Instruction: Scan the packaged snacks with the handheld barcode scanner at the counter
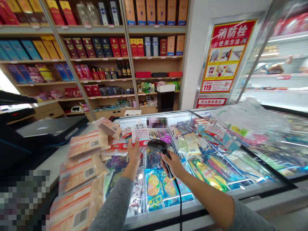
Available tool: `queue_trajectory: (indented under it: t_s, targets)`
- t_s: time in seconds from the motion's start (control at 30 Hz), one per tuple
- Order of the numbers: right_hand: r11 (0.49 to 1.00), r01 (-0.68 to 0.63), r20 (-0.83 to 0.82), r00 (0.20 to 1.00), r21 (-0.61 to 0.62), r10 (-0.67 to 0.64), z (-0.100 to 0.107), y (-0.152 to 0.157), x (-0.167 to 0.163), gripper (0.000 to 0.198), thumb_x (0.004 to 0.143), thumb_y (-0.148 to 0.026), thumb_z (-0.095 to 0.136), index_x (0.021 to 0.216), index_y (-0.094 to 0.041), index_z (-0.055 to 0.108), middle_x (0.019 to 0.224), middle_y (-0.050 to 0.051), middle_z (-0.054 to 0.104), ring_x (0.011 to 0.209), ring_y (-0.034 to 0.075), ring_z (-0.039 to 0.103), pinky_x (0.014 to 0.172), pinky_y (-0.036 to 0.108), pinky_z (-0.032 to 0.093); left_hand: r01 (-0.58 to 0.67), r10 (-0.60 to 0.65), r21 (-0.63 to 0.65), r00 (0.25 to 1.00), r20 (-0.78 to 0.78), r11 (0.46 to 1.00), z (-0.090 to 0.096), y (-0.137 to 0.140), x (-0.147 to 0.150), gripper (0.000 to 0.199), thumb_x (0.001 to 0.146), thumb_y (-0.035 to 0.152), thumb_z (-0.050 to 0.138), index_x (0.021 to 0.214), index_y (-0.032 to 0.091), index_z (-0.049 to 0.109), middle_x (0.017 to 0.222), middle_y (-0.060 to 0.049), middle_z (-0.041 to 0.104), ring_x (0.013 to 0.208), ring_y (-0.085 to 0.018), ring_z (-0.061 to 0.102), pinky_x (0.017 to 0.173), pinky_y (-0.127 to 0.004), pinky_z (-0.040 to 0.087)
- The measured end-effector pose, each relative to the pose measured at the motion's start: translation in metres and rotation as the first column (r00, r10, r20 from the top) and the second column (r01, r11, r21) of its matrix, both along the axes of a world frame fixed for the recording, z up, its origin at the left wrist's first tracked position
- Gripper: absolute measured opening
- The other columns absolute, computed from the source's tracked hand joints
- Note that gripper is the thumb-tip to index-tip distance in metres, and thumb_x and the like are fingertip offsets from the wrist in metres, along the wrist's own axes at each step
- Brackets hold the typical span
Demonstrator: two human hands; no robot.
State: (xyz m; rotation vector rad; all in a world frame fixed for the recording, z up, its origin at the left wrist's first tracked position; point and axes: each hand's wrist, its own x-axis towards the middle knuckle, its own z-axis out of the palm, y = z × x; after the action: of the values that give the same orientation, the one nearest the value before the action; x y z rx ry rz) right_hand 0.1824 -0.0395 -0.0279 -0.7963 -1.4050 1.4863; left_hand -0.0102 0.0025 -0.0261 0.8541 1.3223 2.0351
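My left hand (pixel 134 155) is closed on the lower edge of a white and red packet (pixel 140 134) with Chinese print, standing up from the pile. In my right hand (pixel 175 165) is a black handheld barcode scanner (pixel 157 145), gripped by its handle, with its head tilted toward the packet. A black cord (pixel 180 202) hangs from the handle. Both hands are above the glass-topped freezer (pixel 199 210). More red and white packets (pixel 119 146) lie beside my left hand, partly hidden by it.
Several bulky clear bags with orange stripes and barcodes (pixel 79 176) are stacked on the left. A thin plastic bag (pixel 252 118) lies on the right. Ice cream packs (pixel 154 184) fill wire baskets below. Shelves of boxed bottles (pixel 101 48) stand behind, and a dark flat device (pixel 53 126) is at the left.
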Motion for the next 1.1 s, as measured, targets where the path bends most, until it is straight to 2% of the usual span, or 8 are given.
queue_trajectory:
  t_s: [0.17, 0.37, 0.5, 0.57, 0.63, 0.73, 0.8, 1.1]
  targets:
    - [0.976, 0.215, -0.138, 0.968, 0.022, -0.211, 0.02, 0.022, 0.036, 0.054, 0.076, -0.074, 0.065, 0.078, -0.023, 0.048, 0.054, -0.006, 0.055, 0.032, 0.008, 0.043, 0.032, 0.021, 0.032, 0.11, -0.123, -0.093, 0.982, -0.144, 0.99, 0.008, 0.024, 0.044, 0.051, 0.076, 0.057, 0.073, 0.112, 0.022, 0.068, 0.086, -0.005, 0.076, 0.081, -0.021, 0.074, 0.071, -0.03, 0.059]
    - [0.835, 0.549, -0.235, 0.817, 0.04, -0.526, 0.041, 0.056, 0.146, 0.058, 0.071, -0.077, 0.068, 0.079, -0.023, 0.048, 0.056, -0.006, 0.055, 0.033, 0.008, 0.045, 0.031, 0.021, 0.032, 0.481, -0.486, -0.088, 0.872, -0.059, 0.873, 0.043, 0.089, 0.181, 0.042, 0.071, 0.046, 0.076, 0.101, 0.017, 0.07, 0.077, -0.004, 0.073, 0.068, -0.019, 0.07, 0.065, -0.03, 0.056]
    - [0.762, 0.643, -0.202, 0.758, 0.074, -0.62, 0.04, 0.065, 0.214, 0.056, 0.075, -0.077, 0.066, 0.075, -0.024, 0.049, 0.053, -0.005, 0.055, 0.034, 0.01, 0.046, 0.033, 0.023, 0.037, 0.486, -0.512, -0.161, 0.822, -0.25, 0.859, 0.063, 0.125, 0.264, 0.033, 0.079, 0.031, 0.069, 0.109, 0.017, 0.072, 0.084, -0.007, 0.075, 0.074, -0.021, 0.071, 0.073, -0.034, 0.058]
    - [0.734, 0.675, -0.187, 0.733, 0.078, -0.654, 0.036, 0.065, 0.235, 0.056, 0.076, -0.077, 0.065, 0.074, -0.024, 0.048, 0.05, -0.005, 0.053, 0.034, 0.011, 0.046, 0.033, 0.024, 0.038, 0.421, -0.486, -0.246, 0.712, -0.507, 0.873, 0.064, 0.136, 0.288, 0.031, 0.08, 0.018, 0.067, 0.109, 0.019, 0.075, 0.094, -0.009, 0.077, 0.088, -0.023, 0.073, 0.084, -0.035, 0.057]
    - [0.701, 0.71, -0.197, 0.698, 0.064, -0.689, 0.031, 0.064, 0.247, 0.058, 0.074, -0.079, 0.066, 0.074, -0.023, 0.049, 0.051, -0.005, 0.054, 0.034, 0.01, 0.046, 0.033, 0.023, 0.037, 0.335, -0.475, -0.347, 0.476, -0.741, 0.876, 0.061, 0.14, 0.302, 0.031, 0.08, 0.008, 0.061, 0.104, 0.019, 0.079, 0.106, -0.013, 0.076, 0.107, -0.026, 0.07, 0.095, -0.036, 0.053]
    - [0.672, 0.74, -0.203, 0.663, 0.029, -0.721, 0.024, 0.062, 0.252, 0.061, 0.069, -0.08, 0.069, 0.075, -0.023, 0.049, 0.054, -0.005, 0.056, 0.034, 0.009, 0.046, 0.032, 0.022, 0.034, 0.201, -0.481, -0.448, 0.164, -0.861, 0.871, 0.054, 0.14, 0.306, 0.035, 0.088, 0.008, 0.053, 0.105, 0.018, 0.081, 0.117, -0.017, 0.072, 0.12, -0.028, 0.064, 0.103, -0.036, 0.048]
    - [0.687, 0.727, -0.187, 0.676, 0.012, -0.713, 0.021, 0.063, 0.25, 0.062, 0.068, -0.08, 0.07, 0.073, -0.022, 0.049, 0.055, -0.005, 0.056, 0.033, 0.009, 0.046, 0.032, 0.021, 0.034, 0.175, -0.476, -0.457, 0.082, -0.876, 0.872, 0.055, 0.138, 0.301, 0.035, 0.09, 0.012, 0.053, 0.113, 0.018, 0.08, 0.12, -0.016, 0.071, 0.12, -0.026, 0.064, 0.104, -0.034, 0.047]
    - [0.845, 0.534, -0.215, 0.828, 0.016, -0.519, 0.035, 0.079, 0.177, 0.059, 0.069, -0.077, 0.071, 0.074, -0.022, 0.05, 0.054, -0.006, 0.056, 0.032, 0.009, 0.046, 0.031, 0.021, 0.033, 0.023, -0.426, -0.428, 0.166, -0.89, 0.903, 0.098, 0.112, 0.163, 0.03, 0.091, 0.023, 0.06, 0.115, 0.02, 0.078, 0.123, -0.009, 0.075, 0.112, -0.023, 0.069, 0.101, -0.031, 0.05]
